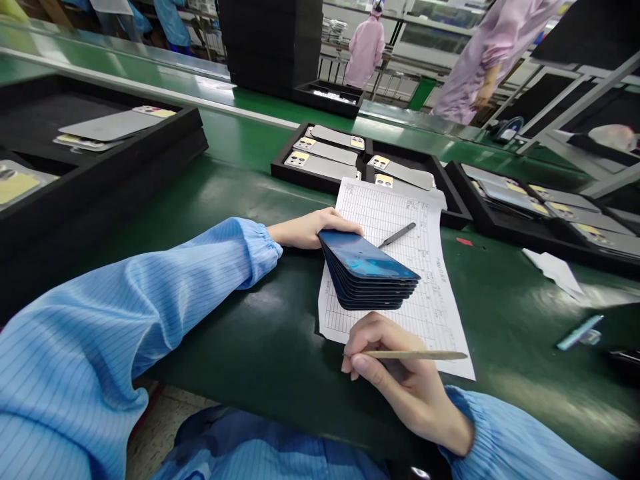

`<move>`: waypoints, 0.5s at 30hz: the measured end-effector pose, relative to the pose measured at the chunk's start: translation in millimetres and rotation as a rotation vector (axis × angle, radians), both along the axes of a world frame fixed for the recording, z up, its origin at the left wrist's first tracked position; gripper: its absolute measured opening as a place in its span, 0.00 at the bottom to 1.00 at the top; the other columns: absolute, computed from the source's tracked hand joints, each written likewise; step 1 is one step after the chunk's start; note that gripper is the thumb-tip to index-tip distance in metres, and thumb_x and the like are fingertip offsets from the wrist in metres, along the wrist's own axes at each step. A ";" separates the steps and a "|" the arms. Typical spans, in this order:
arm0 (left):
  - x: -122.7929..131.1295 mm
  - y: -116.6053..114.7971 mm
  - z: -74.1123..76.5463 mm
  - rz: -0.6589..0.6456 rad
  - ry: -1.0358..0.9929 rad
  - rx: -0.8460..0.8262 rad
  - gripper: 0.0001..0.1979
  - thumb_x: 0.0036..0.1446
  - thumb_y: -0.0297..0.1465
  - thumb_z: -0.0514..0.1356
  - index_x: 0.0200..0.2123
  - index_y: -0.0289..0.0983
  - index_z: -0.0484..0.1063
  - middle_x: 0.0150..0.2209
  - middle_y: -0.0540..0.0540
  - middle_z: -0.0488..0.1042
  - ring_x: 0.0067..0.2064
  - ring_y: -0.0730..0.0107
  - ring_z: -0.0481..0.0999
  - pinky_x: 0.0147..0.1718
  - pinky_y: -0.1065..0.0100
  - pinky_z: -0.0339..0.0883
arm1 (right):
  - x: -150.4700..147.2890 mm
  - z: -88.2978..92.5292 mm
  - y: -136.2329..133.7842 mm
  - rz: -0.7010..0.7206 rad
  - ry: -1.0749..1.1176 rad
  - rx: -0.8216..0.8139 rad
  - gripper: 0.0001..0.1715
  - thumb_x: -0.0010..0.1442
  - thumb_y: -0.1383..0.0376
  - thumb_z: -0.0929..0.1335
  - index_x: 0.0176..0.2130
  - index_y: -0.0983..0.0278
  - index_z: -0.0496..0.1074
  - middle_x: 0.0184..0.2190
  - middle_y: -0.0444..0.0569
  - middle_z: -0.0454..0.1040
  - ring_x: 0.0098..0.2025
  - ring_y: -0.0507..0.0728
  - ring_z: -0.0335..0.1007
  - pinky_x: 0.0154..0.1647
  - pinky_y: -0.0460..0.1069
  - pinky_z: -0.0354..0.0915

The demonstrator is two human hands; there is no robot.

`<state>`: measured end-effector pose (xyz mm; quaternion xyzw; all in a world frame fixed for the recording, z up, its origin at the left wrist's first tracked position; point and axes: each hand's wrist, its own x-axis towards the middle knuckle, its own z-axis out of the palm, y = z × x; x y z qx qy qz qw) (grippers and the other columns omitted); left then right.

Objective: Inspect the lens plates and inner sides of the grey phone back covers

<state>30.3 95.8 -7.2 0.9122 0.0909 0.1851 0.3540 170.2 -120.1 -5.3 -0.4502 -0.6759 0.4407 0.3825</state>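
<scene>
My left hand grips the far end of a fanned stack of dark blue glass phone panels, its thumb on the top panel. Beneath the stack lies a printed paper form on the green bench, with a dark grey pen resting on it. Nearer to me, my right hand pinches a thin wooden stick between thumb and fingers. The stick points sideways, a little short of the stack's near edge.
Black trays with silver phone backs stand at the left, behind the form and at the right. A white paper scrap and a light blue tool lie at right. Coworkers in pink stand beyond.
</scene>
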 end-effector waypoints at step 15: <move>-6.3 -19.2 -1.2 0.180 -0.222 -0.146 0.21 0.53 0.32 0.55 0.51 0.34 0.63 0.47 0.41 0.71 0.48 0.62 0.70 0.49 0.63 0.60 | 122.8 30.8 2.2 -0.672 -0.640 0.046 0.27 0.45 0.53 0.70 0.40 0.68 0.68 0.23 0.49 0.73 0.20 0.57 0.68 0.19 0.50 0.66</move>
